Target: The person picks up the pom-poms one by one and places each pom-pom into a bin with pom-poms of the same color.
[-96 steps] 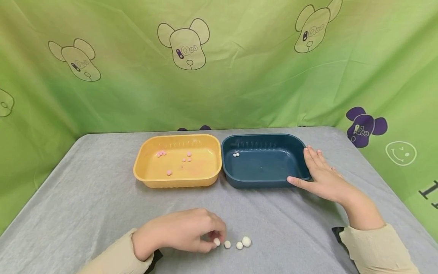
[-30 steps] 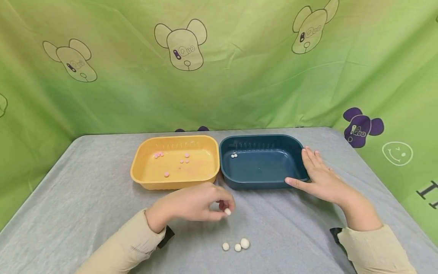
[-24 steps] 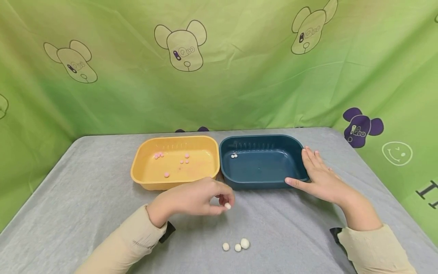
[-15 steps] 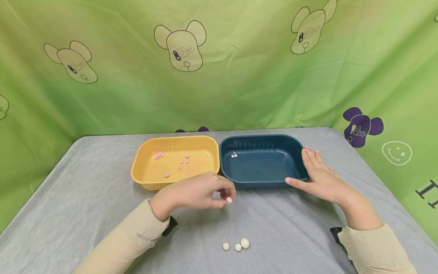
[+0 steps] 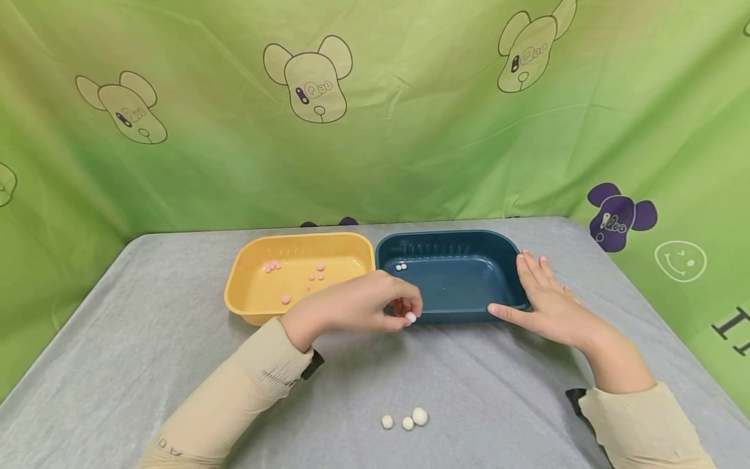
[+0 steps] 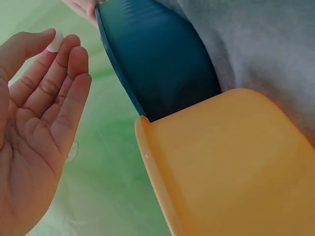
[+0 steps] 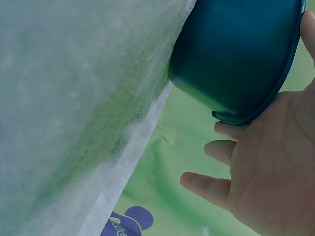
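In the head view my left hand (image 5: 363,303) pinches a small white ball (image 5: 411,317) between thumb and fingertips, at the front rim of the dark blue basin (image 5: 451,317). The left wrist view shows the same ball (image 6: 56,42) at the thumb tip. My right hand (image 5: 553,301) rests with straight, spread fingers against the basin's right end, the thumb on its front rim. Two small white balls (image 5: 401,267) lie inside that basin near its left end. On the cloth in front sit a large white ball (image 5: 420,416) and two smaller ones (image 5: 387,422).
A yellow basin (image 5: 252,318) stands to the left, side by side with the blue one, holding several pink balls (image 5: 286,299). Grey cloth (image 5: 158,339) covers the table. A green printed curtain (image 5: 410,156) hangs behind and at the sides.
My left hand has taken a white ball from the row on the cloth and carried it forward and right to the blue basin's front rim. The right hand stays against the basin.
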Motion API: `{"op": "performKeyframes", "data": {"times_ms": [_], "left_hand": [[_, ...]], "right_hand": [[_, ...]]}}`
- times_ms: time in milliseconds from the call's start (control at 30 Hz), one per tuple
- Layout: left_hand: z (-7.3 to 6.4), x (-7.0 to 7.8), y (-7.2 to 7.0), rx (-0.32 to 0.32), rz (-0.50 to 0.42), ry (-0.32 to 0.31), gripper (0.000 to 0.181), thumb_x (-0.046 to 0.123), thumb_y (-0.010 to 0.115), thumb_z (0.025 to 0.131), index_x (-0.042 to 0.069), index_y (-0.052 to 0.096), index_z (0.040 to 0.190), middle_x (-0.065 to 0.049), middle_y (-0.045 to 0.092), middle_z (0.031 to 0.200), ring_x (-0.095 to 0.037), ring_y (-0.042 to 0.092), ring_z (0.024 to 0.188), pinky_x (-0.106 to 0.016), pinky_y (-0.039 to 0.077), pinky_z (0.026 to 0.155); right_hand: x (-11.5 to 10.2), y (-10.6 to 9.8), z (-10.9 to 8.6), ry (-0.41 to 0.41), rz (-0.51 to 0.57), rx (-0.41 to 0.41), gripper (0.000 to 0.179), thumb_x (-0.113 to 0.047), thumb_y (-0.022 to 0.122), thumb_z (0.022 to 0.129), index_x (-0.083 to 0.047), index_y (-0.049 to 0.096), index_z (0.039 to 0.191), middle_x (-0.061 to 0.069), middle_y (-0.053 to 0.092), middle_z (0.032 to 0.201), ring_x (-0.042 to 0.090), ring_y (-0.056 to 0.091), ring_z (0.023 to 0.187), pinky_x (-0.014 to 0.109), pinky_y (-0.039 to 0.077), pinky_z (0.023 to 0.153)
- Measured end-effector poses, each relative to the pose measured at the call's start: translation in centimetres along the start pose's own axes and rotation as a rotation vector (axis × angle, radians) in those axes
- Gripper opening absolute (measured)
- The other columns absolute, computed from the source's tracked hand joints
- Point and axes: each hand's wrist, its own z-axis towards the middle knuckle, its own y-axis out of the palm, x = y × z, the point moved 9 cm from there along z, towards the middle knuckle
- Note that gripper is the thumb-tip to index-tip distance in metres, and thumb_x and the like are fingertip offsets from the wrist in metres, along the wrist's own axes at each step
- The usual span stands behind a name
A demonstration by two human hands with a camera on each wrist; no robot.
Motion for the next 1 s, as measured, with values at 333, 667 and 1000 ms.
{"op": "performKeyframes", "data": {"times_ms": [333, 667, 1000], "left_hand": [[2.1, -0.2, -0.7, -0.012, 0.036, 0.033, 0.010, 0.008, 0.058, 0.097, 0.008, 0.068, 0.098, 0.005, 0.066, 0.087, -0.004, 0.059, 0.082, -0.026, 0.055, 0.081], [1.1, -2.3, -2.1, 0.052, 0.129, -0.072, 0.008, 0.008, 0.060, 0.095, 0.013, 0.067, 0.094, 0.005, 0.065, 0.086, -0.007, 0.057, 0.079, -0.019, 0.049, 0.074], [3.3, -2.1, -1.8, 0.053, 0.127, -0.044, 0.009, 0.009, 0.059, 0.097, 0.011, 0.067, 0.098, 0.003, 0.066, 0.087, -0.008, 0.057, 0.079, -0.019, 0.049, 0.073]], "right_hand": [[0.3, 0.1, -0.3, 0.010, 0.006, -0.002, 0.113, -0.066, 0.055, 0.092, -0.002, -0.013, 0.157, 0.017, -0.024, 0.163, 0.044, -0.023, 0.148, 0.083, 0.006, 0.106], [-1.3, 0.4, 0.8, -0.012, 0.013, -0.006, 0.114, -0.070, 0.053, 0.090, -0.006, -0.014, 0.157, 0.011, -0.022, 0.165, 0.041, -0.021, 0.150, 0.079, 0.004, 0.111], [0.2, 0.0, -0.6, 0.029, 0.030, 0.008, 0.114, -0.069, 0.054, 0.090, -0.006, -0.013, 0.157, 0.012, -0.022, 0.165, 0.042, -0.022, 0.150, 0.080, 0.004, 0.110]]}}
